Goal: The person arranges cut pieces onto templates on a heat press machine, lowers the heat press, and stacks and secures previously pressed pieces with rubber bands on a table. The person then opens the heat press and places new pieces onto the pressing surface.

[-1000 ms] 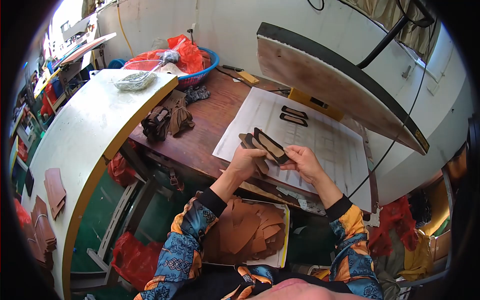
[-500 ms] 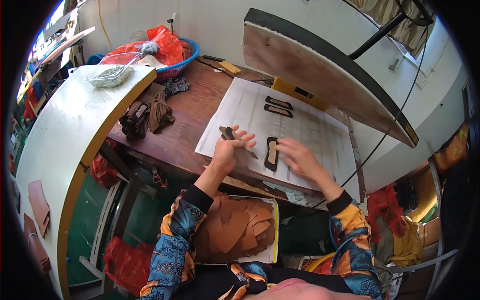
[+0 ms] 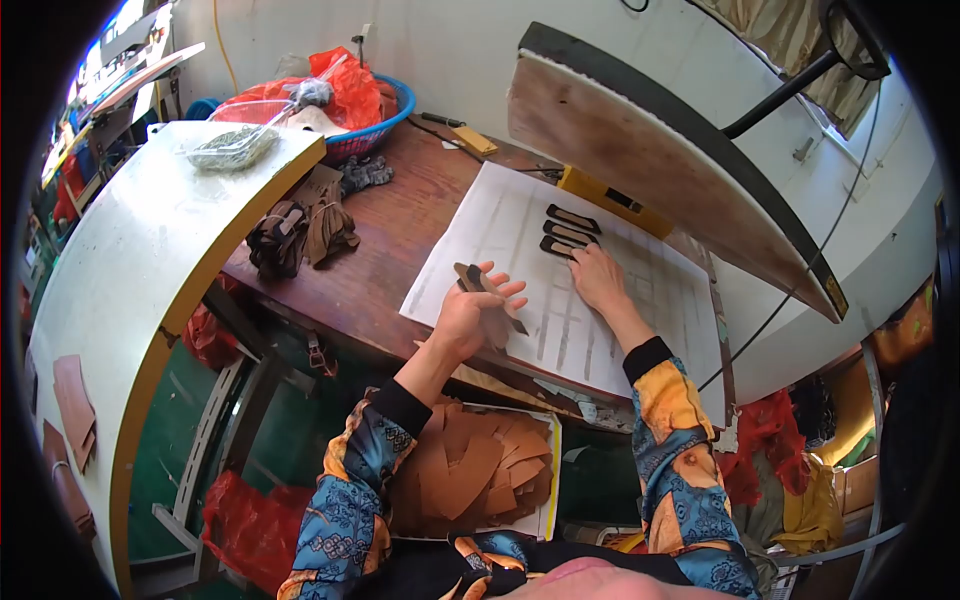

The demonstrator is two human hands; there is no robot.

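My left hand (image 3: 468,312) is closed around a few flat strips (image 3: 470,276), brown and black, whose ends stick out past the palm. It hovers over the near left part of a white sheet (image 3: 450,240). On the far part of that sheet three black pieces with tan centres lie side by side. My right hand (image 3: 602,282) has its fingertips pinched at the right end of the nearest black-edged piece (image 3: 562,247), which rests beside the middle piece (image 3: 572,233). The thumb and the undersides of its fingers are hidden.
A raised padded press lid (image 3: 650,150) hangs over the sheet's far right. Bundled strips (image 3: 330,228) lie on the wooden table (image 3: 410,180). A box of brown leather pieces (image 3: 552,480) sits below the table edge. A blue-rimmed basket (image 3: 408,100) stands behind.
My right hand has moved away from me across the sheet. The black-edged piece that lay nearer me now lies beside the other two. My left hand still holds the strips.
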